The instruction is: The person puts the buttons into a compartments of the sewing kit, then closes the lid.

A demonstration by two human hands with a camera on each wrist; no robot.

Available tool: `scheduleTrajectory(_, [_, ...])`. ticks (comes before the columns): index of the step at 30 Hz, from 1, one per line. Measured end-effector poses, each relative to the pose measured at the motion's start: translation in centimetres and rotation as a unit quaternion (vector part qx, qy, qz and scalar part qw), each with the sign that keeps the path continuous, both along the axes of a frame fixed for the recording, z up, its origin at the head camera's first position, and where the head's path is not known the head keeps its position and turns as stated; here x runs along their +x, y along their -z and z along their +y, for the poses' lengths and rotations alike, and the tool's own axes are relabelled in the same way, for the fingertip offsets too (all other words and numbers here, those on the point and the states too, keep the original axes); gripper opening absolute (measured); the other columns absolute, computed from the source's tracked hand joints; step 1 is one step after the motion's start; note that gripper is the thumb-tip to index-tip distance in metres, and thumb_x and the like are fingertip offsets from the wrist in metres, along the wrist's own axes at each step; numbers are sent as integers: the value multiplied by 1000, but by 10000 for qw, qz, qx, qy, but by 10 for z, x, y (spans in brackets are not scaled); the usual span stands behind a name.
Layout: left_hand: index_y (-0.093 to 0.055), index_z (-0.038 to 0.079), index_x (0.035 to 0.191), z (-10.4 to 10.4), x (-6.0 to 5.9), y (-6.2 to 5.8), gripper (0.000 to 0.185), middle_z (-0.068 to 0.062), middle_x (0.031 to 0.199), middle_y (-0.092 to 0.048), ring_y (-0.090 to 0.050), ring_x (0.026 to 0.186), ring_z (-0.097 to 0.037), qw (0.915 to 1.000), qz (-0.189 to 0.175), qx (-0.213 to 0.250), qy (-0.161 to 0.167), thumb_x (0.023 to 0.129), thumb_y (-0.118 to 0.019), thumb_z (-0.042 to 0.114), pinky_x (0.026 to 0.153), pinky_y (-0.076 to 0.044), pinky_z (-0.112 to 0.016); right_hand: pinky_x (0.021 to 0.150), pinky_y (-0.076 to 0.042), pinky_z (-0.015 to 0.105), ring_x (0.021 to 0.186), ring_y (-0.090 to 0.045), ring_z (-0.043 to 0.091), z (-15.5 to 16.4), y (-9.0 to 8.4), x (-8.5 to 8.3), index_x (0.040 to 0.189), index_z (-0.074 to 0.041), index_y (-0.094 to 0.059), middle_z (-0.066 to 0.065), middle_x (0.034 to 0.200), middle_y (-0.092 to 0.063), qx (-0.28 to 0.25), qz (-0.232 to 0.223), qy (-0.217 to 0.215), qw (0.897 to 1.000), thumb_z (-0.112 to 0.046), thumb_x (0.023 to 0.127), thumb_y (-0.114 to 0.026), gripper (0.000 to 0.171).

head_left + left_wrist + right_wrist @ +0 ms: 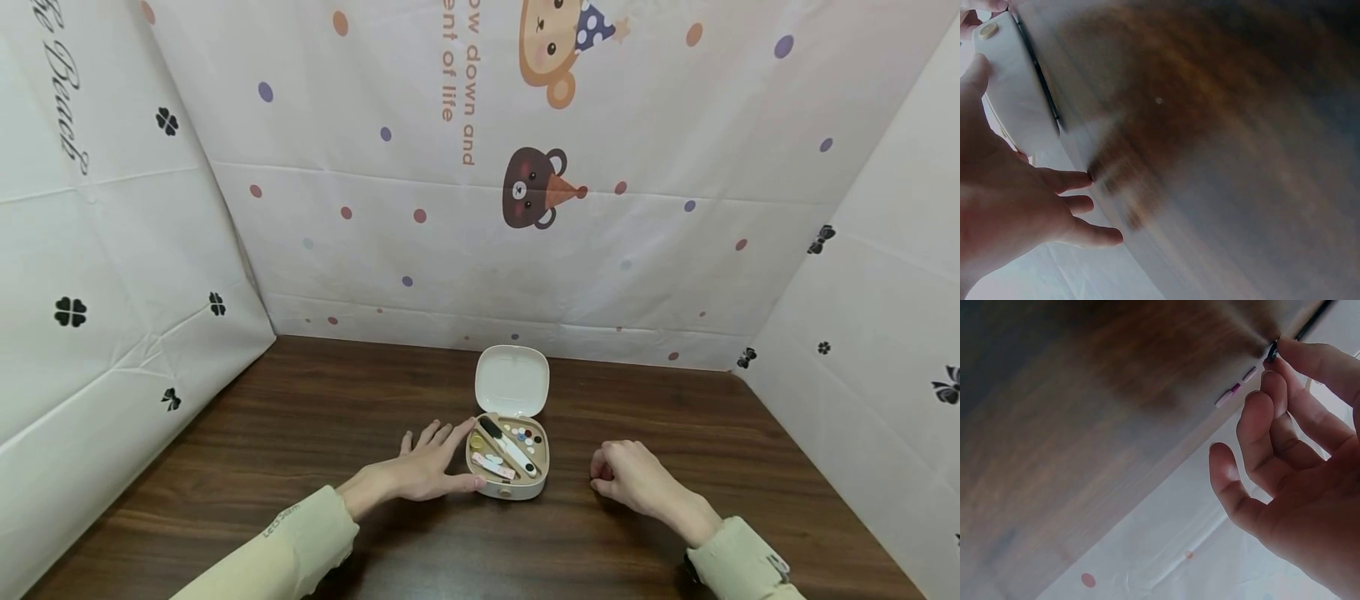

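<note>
A small white sewing box [534,490] stands on the table with its lid [512,381] raised. In its beige tray lie several small buttons [521,435], a black-and-white tool [510,448], a pale pink strip [493,466] and a yellowish round piece [476,442]. My left hand [427,468] spans the box's left side with fingers spread, thumb at the front corner and index finger near the back corner. To the right of the box, my right hand [633,475] pinches a small black button [1271,351] between thumb and index finger, low at the table.
Small pink and magenta flat pieces [1227,397] lie on the table beside the right fingers; the head view does not show them. The dark wooden table [337,383] is bounded by a printed white cloth [375,250] at the back and both sides.
</note>
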State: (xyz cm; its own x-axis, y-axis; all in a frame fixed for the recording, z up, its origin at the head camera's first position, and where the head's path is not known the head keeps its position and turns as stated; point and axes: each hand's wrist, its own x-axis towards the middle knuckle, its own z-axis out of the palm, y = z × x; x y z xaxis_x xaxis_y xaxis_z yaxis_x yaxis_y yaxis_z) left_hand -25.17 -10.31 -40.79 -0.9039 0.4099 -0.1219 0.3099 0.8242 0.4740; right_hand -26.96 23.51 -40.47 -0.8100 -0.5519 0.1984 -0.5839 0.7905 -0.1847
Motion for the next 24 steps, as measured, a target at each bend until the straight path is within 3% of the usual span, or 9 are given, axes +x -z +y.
scheduleTrajectory(17, [-12, 27, 155, 1, 0, -1, 92, -22, 156, -29, -15, 148, -40, 10000, 23, -14, -19, 85, -53, 70, 109, -11, -73, 52, -36, 18, 55, -43, -5, -1, -1, 0, 68, -22, -65, -13, 63, -53, 59, 46, -91, 9999, -14, 74, -78, 17])
scheduleTrajectory(24, [-12, 27, 155, 1, 0, -1, 92, -22, 156, -29, -15, 148, -40, 10000, -5, 1, -9, 85, -53, 70, 109, -10, -72, 54, -37, 19, 58, -45, -5, 2, -5, 1, 71, -22, -70, -16, 63, -54, 74, -161, -211, 9996, -14, 75, -80, 13])
